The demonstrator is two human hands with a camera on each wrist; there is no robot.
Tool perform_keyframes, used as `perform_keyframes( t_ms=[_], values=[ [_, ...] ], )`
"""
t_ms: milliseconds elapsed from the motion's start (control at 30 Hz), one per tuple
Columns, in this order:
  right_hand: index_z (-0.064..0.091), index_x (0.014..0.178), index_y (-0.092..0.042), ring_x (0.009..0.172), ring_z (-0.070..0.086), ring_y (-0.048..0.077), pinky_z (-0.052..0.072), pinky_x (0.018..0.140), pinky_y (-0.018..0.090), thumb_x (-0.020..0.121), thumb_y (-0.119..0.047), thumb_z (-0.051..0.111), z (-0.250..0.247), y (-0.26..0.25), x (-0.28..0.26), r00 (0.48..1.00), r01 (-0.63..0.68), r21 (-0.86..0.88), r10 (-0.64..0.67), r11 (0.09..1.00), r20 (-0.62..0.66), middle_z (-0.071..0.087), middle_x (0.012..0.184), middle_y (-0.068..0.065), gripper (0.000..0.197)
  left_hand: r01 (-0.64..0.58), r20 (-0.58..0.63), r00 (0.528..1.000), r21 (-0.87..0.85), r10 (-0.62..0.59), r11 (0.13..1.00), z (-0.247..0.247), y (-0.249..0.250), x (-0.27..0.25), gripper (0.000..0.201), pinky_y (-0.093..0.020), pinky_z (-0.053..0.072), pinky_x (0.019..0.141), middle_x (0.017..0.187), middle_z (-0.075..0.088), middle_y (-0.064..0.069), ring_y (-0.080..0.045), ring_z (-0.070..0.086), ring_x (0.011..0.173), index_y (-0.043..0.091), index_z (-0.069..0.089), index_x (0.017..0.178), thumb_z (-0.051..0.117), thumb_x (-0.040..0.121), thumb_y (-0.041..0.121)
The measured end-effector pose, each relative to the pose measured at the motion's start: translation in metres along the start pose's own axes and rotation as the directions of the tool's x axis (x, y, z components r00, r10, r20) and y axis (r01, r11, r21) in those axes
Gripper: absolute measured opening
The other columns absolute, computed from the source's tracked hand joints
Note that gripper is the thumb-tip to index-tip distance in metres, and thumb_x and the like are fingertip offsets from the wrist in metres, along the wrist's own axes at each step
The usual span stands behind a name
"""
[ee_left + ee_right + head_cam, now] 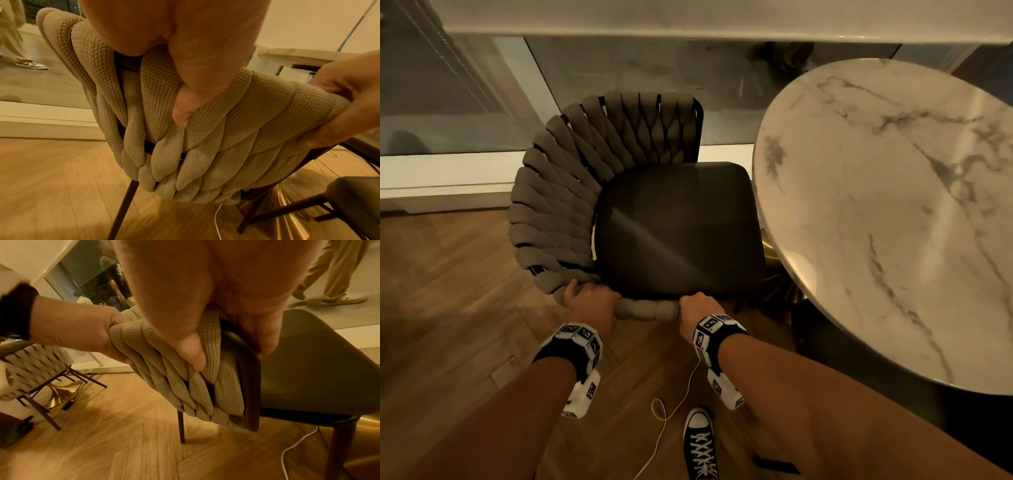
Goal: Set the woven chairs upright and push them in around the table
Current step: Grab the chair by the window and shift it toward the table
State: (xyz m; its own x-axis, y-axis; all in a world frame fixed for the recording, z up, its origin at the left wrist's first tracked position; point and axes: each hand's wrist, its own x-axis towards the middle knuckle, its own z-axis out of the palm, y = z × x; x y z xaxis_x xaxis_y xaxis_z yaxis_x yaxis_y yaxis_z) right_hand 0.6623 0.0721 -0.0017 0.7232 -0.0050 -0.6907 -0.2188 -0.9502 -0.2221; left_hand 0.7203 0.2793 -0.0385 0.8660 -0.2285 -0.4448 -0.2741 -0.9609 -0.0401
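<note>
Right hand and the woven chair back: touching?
Touching. In the right wrist view, the right hand wraps its fingers around the woven chair back.

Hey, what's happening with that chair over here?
A person is gripping the woven chair by the top edge of its curved backrest, left hand and right hand side by side. The chair stands upright on the wooden floor, its dark seat next to the round marble table. It looks ready to be pushed in. Another woven chair stands behind.
</note>
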Motion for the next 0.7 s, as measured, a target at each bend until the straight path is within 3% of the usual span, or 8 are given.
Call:
perform_keyframes(
  t_ms=[267, 500, 700],
  values=[
    [0.061, 0.109, -0.012, 0.101, 0.063, 0.035, 0.056, 0.084, 0.045, 0.091, -0.014, 0.057, -0.012, -0.01, 0.009, 1.0, 0.015, -0.014, -0.015, 1.0, -0.014, 0.063, 0.113, 0.014, 0.018, 0.023, -0.007, 1.0, -0.001, -0.023, 1.0, -0.018, -0.003, 0.007, 0.019, -0.053, 0.013, 0.114, 0.093, 0.069, 0.011, -0.017, 0.059, 0.109, 0.034, 0.069, 0.085, 0.051, 0.083, 0.028],
    [0.062, 0.108, -0.012, 0.099, 0.064, 0.034, 0.055, 0.081, 0.043, 0.092, -0.018, 0.055, -0.004, -0.005, -0.01, 0.998, 0.015, 0.01, -0.014, 1.0, -0.069, 0.065, 0.109, 0.014, 0.018, -0.027, -0.014, 1.0, 0.02, 0.028, 0.999, -0.027, 0.001, -0.01, 0.023, -0.054, 0.013, 0.112, 0.106, 0.066, 0.012, -0.018, 0.053, 0.117, 0.036, 0.066, 0.095, 0.048, 0.085, 0.025],
    [0.061, 0.11, -0.013, 0.1, 0.064, 0.035, 0.056, 0.085, 0.046, 0.092, -0.02, 0.055, -0.013, 0.003, -0.018, 0.996, 0.004, 0.035, 0.0, 0.999, -0.094, 0.065, 0.109, 0.014, 0.02, -0.074, -0.024, 0.997, 0.02, 0.074, 0.997, -0.041, 0.007, -0.013, 0.018, -0.056, 0.014, 0.11, 0.097, 0.064, 0.012, -0.018, 0.055, 0.108, 0.038, 0.052, 0.077, 0.052, 0.084, 0.022]
  ],
)
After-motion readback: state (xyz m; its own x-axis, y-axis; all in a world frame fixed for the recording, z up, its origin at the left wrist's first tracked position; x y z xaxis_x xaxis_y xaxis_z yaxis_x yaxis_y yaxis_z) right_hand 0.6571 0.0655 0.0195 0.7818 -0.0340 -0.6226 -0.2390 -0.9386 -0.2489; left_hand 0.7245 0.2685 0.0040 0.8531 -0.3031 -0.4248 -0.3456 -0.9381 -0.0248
